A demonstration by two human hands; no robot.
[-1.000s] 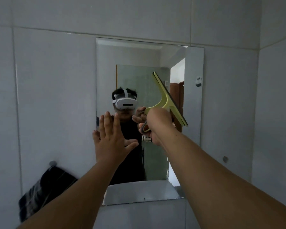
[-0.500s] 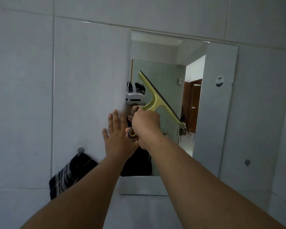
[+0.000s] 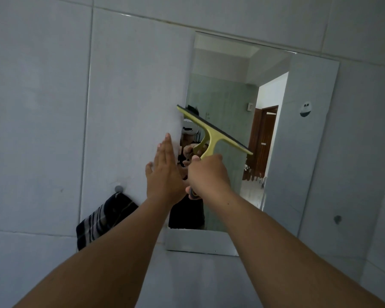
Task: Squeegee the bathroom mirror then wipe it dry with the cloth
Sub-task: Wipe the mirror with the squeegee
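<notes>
Slanting down-right on mirror (image 3: 298, 134), squeegee (image 3: 211, 132) blade; right hand (image 3: 209, 174) fisted around handle.

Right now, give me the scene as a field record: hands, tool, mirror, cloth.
right hand: closed around the handle of the squeegee
squeegee blade: tilted, upper end at the mirror's left edge, lower end to the right
left hand: open and flat, at the left edge of the mirror
cloth: dark, striped, hanging from a wall peg left of the mirror, untouched
wall: pale tile
</notes>
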